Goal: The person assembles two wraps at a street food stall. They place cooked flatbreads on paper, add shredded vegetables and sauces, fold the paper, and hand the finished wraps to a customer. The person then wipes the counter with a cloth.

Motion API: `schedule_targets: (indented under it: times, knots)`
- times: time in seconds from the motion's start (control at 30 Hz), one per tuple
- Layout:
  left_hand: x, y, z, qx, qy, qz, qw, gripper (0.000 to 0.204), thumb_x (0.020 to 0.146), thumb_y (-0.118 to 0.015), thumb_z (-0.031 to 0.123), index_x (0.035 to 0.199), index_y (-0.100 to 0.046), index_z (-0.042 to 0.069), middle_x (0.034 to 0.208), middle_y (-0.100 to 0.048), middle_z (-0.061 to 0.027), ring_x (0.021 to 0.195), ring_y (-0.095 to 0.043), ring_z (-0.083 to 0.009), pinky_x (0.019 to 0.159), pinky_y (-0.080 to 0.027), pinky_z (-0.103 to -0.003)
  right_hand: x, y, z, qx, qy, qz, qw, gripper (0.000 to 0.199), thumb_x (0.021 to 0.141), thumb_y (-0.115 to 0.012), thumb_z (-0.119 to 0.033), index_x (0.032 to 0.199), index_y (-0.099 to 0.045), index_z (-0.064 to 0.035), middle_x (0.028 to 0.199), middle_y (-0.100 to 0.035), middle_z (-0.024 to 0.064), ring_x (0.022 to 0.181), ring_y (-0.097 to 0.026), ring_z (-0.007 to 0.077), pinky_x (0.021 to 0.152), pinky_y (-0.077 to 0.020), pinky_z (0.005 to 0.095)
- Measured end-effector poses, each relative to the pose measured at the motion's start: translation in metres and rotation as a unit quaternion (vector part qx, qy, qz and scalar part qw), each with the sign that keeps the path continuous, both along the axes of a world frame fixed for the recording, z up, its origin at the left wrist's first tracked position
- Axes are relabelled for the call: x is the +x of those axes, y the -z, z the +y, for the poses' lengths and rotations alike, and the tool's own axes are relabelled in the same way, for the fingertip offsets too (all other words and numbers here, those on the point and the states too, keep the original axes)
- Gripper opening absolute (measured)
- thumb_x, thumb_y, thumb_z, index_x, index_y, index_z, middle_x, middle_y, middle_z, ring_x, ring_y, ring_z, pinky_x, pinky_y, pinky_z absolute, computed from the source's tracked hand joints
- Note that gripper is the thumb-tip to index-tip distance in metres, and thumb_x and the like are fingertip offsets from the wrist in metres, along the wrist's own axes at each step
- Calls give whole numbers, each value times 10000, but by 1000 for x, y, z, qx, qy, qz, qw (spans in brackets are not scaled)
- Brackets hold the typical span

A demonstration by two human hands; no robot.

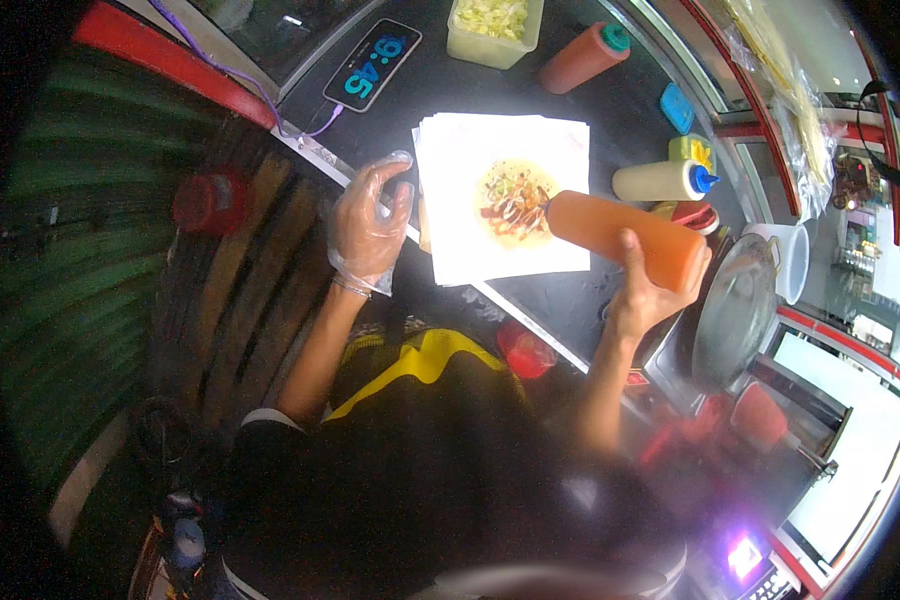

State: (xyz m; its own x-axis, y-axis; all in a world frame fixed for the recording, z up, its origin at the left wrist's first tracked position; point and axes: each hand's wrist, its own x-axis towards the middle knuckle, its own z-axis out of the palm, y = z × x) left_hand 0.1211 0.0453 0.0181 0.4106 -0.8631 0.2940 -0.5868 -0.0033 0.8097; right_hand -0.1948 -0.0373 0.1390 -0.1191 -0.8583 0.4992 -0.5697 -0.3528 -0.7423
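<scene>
My right hand [654, 290] grips an orange sauce squeeze bottle [620, 238]. The bottle is tipped nearly on its side, its nozzle end over the right part of a round flatbread [510, 238]. Shredded filling, dark specks and streaks of sauce cover the middle of the flatbread. Under it lies a stack of white paper sheets [455, 262] on the dark counter. My left hand [367, 218], in a clear plastic glove, hovers beside the stack's left edge. Its thumb and fingers are curved and apart, with nothing seen between them.
Beyond the paper are a charging phone [372, 66], a tub of shredded vegetable [492, 48] and a red squeeze bottle with a green cap [585, 58]. A cream bottle with a blue cap [660, 182] lies at right. Farther right stands a round metal lid [735, 312] near a white bucket [788, 262].
</scene>
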Motion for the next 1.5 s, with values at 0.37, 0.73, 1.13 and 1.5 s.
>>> schedule_targets:
  times: [0.37, 0.73, 1.13, 1.5]
  knots:
    - [-127, -65, -90, 220, 280, 669, 653, 576, 1034, -836, 330, 1494, -612, 65, 1419, -735, -116, 1279, -745, -264, 1102, -612, -483, -17, 37, 59, -77, -209, -137, 965, 1413, 588, -1122, -539, 1657, -323, -75, 1644, -497, 290, 1555, -494, 462, 1336, -330, 632]
    - [-211, -53, -269, -95, 201, 87, 971, 801, 813, -994, 357, 1468, -609, 103, 1386, -761, -196, 1279, -747, -391, 1062, -611, -478, -80, 44, 118, -93, -47, -180, 978, 904, 911, -920, -369, 1590, -443, -9, 1526, -592, 260, 1425, -615, 406, 1114, -560, 519]
    - [-99, -87, -289, -33, 59, 16, 998, 526, 827, -924, 316, 1270, -800, 61, 1007, -843, -94, 913, -797, -216, 864, -646, -381, -81, 54, 105, -3, -140, -254, 957, 619, 1009, -788, -151, 1528, -508, 41, 1394, -684, 274, 1199, -737, 326, 1011, -608, 422]
    - [-82, -162, -45, -211, 216, 287, 909, 881, 869, -965, 256, 1606, -544, 20, 1669, -553, -199, 1568, -523, -319, 1335, -379, -505, 0, -95, -18, 31, -192, -532, 824, 633, 1026, -745, -402, 1440, -561, 40, 1298, -745, 231, 1182, -755, 315, 1081, -591, 448]
